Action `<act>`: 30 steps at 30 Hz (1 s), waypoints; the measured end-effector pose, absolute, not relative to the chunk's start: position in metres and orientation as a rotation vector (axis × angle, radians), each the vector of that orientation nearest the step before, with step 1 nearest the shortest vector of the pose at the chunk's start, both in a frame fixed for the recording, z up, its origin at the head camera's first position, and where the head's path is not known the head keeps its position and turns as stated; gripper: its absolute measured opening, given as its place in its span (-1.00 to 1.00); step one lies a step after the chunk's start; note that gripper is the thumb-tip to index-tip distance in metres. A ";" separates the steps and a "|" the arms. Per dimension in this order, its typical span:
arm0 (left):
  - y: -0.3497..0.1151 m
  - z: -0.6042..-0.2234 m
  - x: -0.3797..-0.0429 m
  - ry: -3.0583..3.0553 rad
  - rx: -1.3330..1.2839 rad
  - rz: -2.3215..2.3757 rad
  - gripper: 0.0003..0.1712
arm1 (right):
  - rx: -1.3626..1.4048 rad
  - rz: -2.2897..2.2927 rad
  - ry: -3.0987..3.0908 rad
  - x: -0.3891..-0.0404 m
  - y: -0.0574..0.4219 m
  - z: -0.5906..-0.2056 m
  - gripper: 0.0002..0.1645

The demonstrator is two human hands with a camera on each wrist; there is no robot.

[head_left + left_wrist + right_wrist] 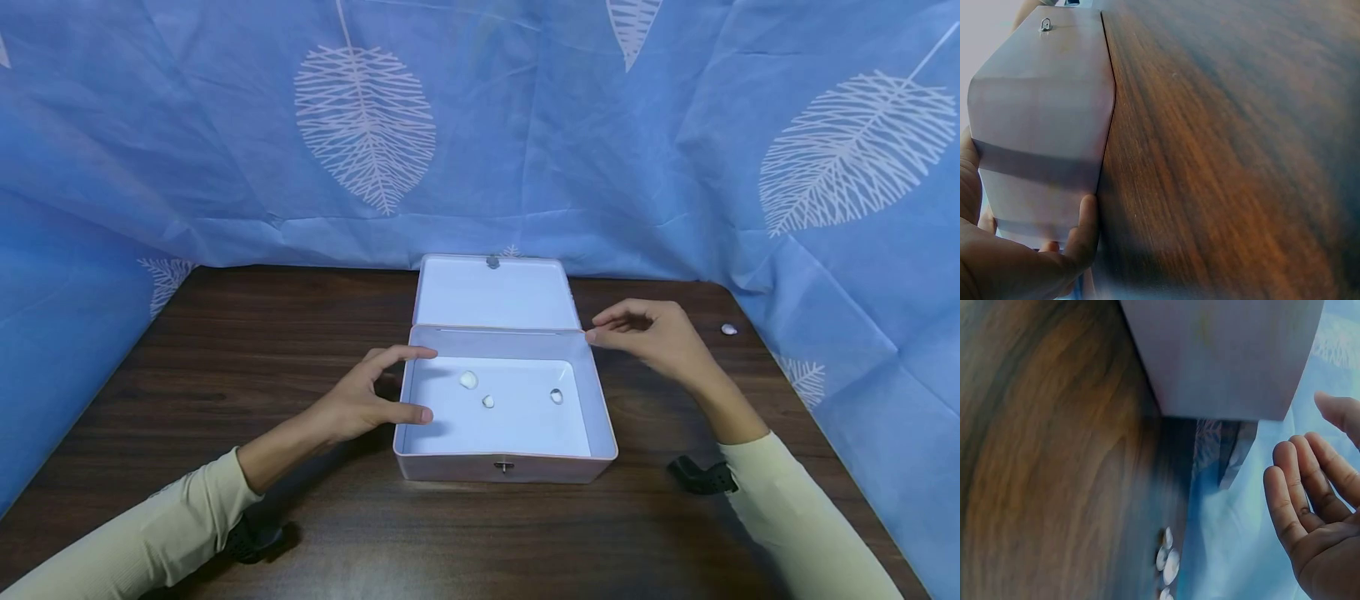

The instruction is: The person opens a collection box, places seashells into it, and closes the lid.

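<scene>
A pale pinkish metal box (504,467) stands with its hinged lid (495,292) thrown back. Three small whitish, shell-like pieces (468,380) lie apart on its white floor. At the box's left side is my left hand (360,404), with thumb and index finger spread over the rim. One of its other fingers (1088,215) lies along the outer wall in the left wrist view. My right hand (648,337) hovers by the back right corner near the hinge. Its fingers (1310,481) are loosely bent, the thumb is apart from them, and nothing shows between.
Another whitish piece (729,329) lies near the right edge of the dark wooden table (300,333). Several similar pieces (1170,567) show together in the right wrist view. Blue leaf-patterned cloth (525,167) hangs behind the table and at its sides.
</scene>
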State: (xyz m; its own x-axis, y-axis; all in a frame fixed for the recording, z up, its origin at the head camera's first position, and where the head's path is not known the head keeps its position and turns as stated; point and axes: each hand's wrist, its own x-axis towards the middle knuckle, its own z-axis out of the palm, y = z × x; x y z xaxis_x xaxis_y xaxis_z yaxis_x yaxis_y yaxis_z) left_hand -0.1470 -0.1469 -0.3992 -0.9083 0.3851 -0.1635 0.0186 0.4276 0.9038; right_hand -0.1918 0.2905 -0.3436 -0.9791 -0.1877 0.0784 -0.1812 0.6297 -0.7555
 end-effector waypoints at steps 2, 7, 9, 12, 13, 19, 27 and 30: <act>-0.147 -0.399 -0.147 2.341 0.347 1.474 -0.05 | -0.315 -1.304 2.831 -0.194 0.296 -0.346 -0.55; -0.146 -0.398 -0.147 2.342 0.354 1.473 -0.05 | -0.257 -1.299 2.822 -0.200 0.311 -0.353 -0.47; -0.146 -0.398 -0.147 2.343 0.356 1.472 -0.05 | -0.223 -1.293 2.820 -0.202 0.317 -0.356 -0.43; -0.145 -0.398 -0.147 2.343 0.357 1.470 -0.05 | -0.183 -1.266 2.822 -0.206 0.326 -0.362 -0.39; -0.145 -0.398 -0.147 2.343 0.357 1.470 -0.05 | -0.168 -1.258 2.822 -0.207 0.329 -0.364 -0.38; -0.145 -0.397 -0.147 2.341 0.355 1.461 -0.06 | -0.094 -1.181 2.845 -0.213 0.346 -0.374 -0.37; -0.147 -0.396 -0.147 2.344 0.347 1.446 -0.06 | -0.056 -1.074 2.851 -0.223 0.360 -0.382 -0.36; -0.146 -0.397 -0.147 2.339 0.343 1.446 -0.06 | -0.053 -1.042 2.825 -0.228 0.365 -0.386 -0.35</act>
State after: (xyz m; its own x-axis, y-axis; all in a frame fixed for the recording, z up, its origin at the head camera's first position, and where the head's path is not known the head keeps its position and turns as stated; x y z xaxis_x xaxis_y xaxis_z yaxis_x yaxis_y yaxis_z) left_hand -0.1470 -0.1465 -0.3966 -0.9027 0.3905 -0.1808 0.0127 0.4443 0.8958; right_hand -0.2278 0.3646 -0.3859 -0.9909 -0.0780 -0.1099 0.0121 0.7609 -0.6487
